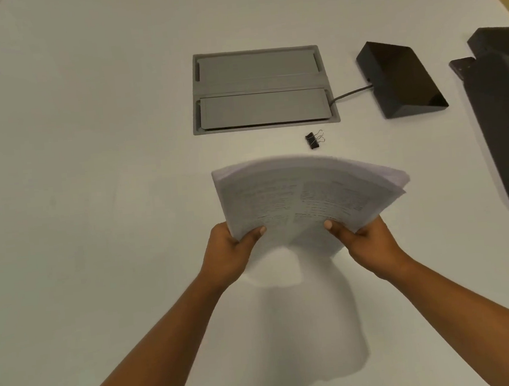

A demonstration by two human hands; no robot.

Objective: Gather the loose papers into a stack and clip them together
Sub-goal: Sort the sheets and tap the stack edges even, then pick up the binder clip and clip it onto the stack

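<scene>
**Paper stack held above the tabletop, clip lying loose beyond it**

While both hands hold the papers up, the white tabletop (90,177) fills nearly the whole view, with its far right corner showing at the upper right and a broad bare stretch running across its left half and along the near edge below the forearms. On the right side a dark angular device (504,125) runs along the right edge, and a black wedge-shaped box (401,79) sits just left of it, joined by a cable (349,93) to a grey hatch (262,89) set flush into the tabletop's middle.

The stack of papers (306,200) is lifted off the surface, just nearer than the hatch. Its sheets are fanned and not squared: the far edge spreads in an arc and is blurred, the right far corner reaching toward the dark device. Its long axis runs roughly left to right, tipped down to the right, printed face upward.

The left hand (231,254) grips the stack's near left corner, thumb on top. The right hand (366,241) grips the near right edge likewise.

The binder clip (313,140) lies on the tabletop between stack and hatch, touching neither, its wire handles pointing right.
</scene>
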